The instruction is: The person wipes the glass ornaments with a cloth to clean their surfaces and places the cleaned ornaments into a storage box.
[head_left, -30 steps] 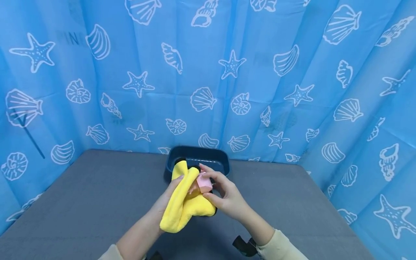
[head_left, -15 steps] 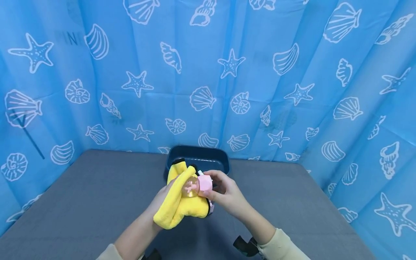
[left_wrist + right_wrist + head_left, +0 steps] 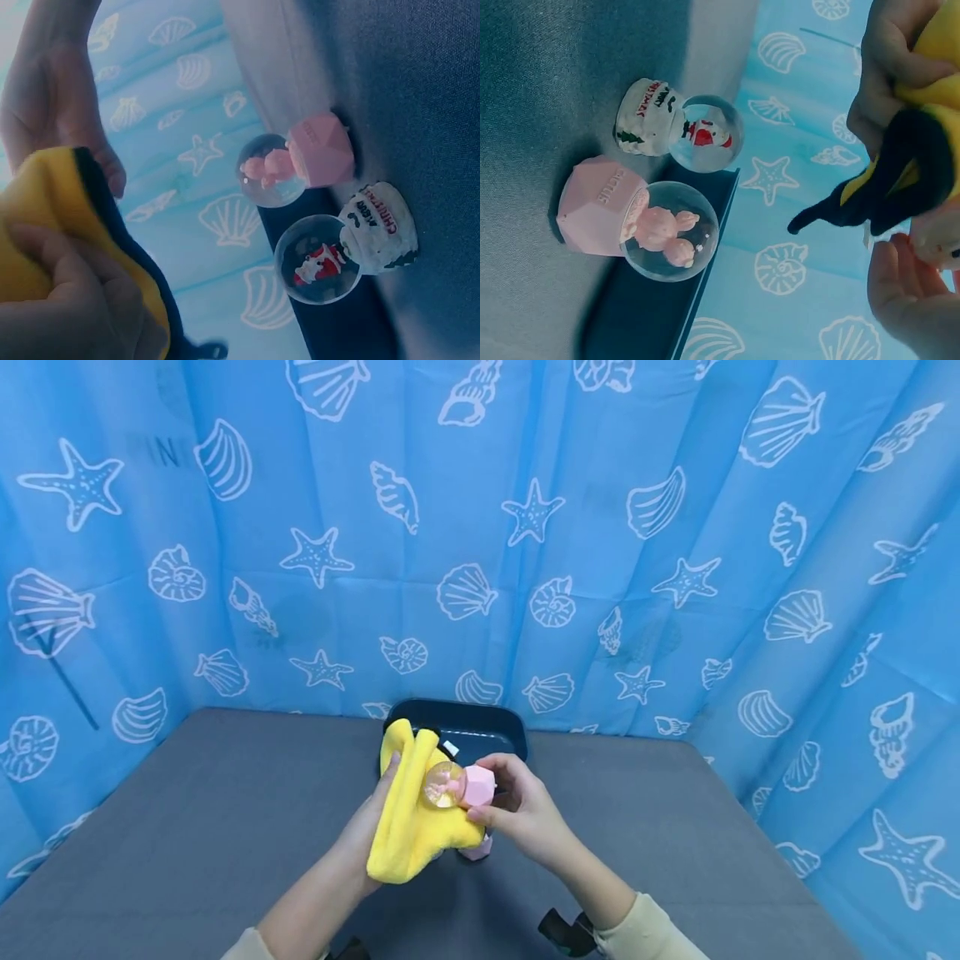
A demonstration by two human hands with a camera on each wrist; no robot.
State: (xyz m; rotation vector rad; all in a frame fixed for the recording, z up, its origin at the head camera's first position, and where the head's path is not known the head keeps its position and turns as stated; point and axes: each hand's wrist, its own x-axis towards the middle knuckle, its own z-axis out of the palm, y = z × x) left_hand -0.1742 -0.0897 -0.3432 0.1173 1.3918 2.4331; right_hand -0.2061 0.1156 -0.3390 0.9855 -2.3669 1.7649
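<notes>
My left hand (image 3: 362, 842) holds a folded yellow cloth (image 3: 405, 839) with dark edging, which lies behind and around a snow globe (image 3: 478, 787). That globe is tipped sideways, its clear ball against the cloth and its pink faceted base to the right. My right hand (image 3: 527, 806) grips the base between thumb and fingers. On the table below, the left wrist view shows a second pink-based snow globe (image 3: 322, 150) with a pink figure inside. Beside it stands a white-based snow globe (image 3: 380, 227) with a Santa figure. Cloth mostly hides both in the head view.
A dark blue tray (image 3: 501, 717) stands at the back of the grey table (image 3: 637, 827), behind the hands. A blue shell-patterned curtain (image 3: 480, 527) hangs behind and along the sides. Black wrist gear (image 3: 566, 933) sits by the right sleeve.
The held snow globe has come out from the cloth folds, so its clear ball now shows. The cloth has shifted slightly, uncovering part of a pink base on the table below.
</notes>
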